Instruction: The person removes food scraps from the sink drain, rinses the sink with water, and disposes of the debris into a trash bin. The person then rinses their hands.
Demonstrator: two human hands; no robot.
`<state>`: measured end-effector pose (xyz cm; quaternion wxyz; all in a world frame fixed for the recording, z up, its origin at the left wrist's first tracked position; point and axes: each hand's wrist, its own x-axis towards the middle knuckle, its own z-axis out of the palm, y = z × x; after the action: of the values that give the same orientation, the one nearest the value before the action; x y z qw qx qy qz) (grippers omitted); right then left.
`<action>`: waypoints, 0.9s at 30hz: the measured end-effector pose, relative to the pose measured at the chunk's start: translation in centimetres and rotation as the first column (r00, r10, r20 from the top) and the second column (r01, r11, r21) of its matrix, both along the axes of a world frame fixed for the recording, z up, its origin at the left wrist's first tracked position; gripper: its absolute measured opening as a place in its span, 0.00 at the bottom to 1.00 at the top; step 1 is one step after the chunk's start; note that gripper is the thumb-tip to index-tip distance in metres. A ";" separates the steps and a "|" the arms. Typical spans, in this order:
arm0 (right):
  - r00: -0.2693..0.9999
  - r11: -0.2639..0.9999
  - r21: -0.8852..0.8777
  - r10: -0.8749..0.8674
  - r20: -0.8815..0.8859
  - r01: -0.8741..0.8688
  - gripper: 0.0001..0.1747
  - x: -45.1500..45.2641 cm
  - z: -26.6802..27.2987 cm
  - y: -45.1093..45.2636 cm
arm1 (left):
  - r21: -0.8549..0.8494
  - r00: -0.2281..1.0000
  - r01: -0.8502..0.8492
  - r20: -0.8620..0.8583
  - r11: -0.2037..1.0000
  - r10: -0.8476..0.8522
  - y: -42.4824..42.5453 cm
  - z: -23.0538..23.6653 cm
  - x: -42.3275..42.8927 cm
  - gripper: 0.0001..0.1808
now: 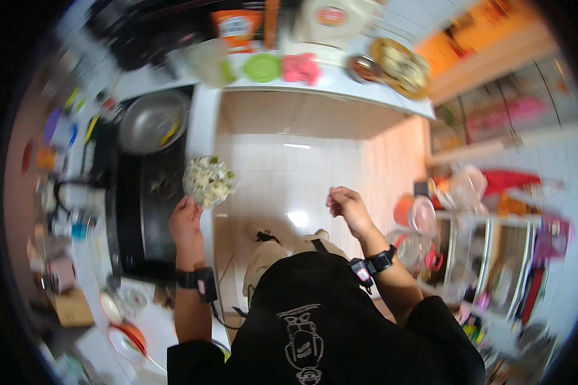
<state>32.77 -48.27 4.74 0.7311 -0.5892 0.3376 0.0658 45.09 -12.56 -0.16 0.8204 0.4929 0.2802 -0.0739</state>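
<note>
My left hand [187, 226] grips the near rim of a clear bowl [187, 185] at the edge of the sink counter. Chopped whitish food with green pieces [209, 183] fills it. Beyond my fingers is a black sink [161, 211], with a metal basin [149, 120] in its far part; something yellow lies in that basin. My right hand [348, 208] hangs in the air over the floor, apart from any object. Its fingers are curled together and nothing shows in them. Both wrists wear black strapped devices.
Along the far counter [334, 89] are a green lid [262, 68], a pink cloth [301, 69], a small metal bowl [362, 68] and a yellow-brown plate of pale food [404, 67]. A white rack [489, 221] with containers stands at right. Bowls [125, 342] sit at lower left.
</note>
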 end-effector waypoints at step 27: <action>0.447 0.447 0.041 -0.895 0.008 0.894 0.12 -44.0 -2.6 -28.4 | -0.126 0.086 0.987 -0.090 0.097 -0.992 -71.4 0.4 -27.4 0.16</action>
<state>-11.20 -76.65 2.13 0.6701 -0.3132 0.5857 -0.3315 17.74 -83.95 0.25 0.5417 0.5323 -0.0635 -0.6475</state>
